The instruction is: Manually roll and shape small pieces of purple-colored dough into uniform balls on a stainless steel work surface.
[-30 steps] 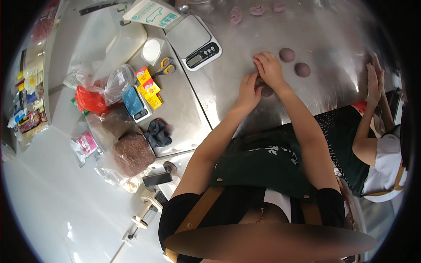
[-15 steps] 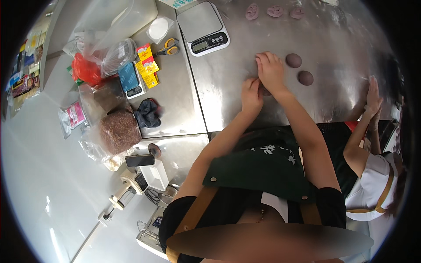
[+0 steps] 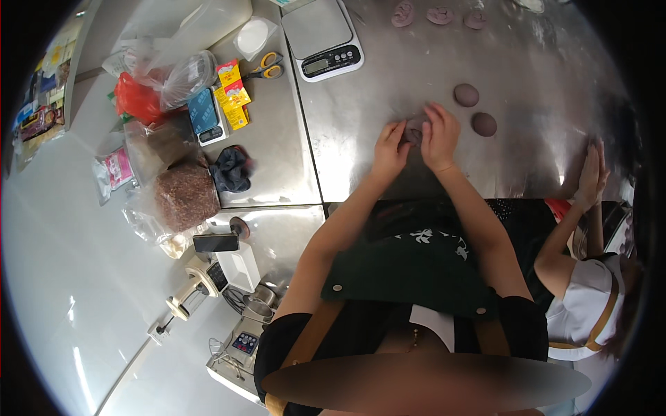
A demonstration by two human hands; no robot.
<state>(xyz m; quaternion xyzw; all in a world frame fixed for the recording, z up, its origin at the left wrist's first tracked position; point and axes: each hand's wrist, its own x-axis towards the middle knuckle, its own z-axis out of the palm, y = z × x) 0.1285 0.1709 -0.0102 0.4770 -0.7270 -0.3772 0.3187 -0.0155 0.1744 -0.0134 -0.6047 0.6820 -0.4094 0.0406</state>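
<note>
A piece of purple dough point(image 3: 415, 130) with an uneven, folded-looking surface lies between my hands at the steel tabletop. My left hand point(image 3: 390, 150) grips its left side, thumb and fingers bent against it. On the other side my right hand point(image 3: 440, 136) curls round the dough, its fingers partly covering it. Two smooth round dough balls, a farther dough ball point(image 3: 466, 95) and a nearer dough ball point(image 3: 483, 125), sit just right of my right hand. At the far edge a row of rough dough lumps includes this left lump point(image 3: 402, 14).
A kitchen scale point(image 3: 322, 45) stands at the far left of the steel table point(image 3: 374, 83). Farther left are scissors point(image 3: 267, 66), a small blue-topped scale point(image 3: 206, 116) and bagged goods point(image 3: 186, 196). At right, a co-worker's hands point(image 3: 591, 173) are pressed together over the table.
My right hand has drawn back toward me and turned, uncovering more of the dough between my hands. My left hand has shifted slightly left.
</note>
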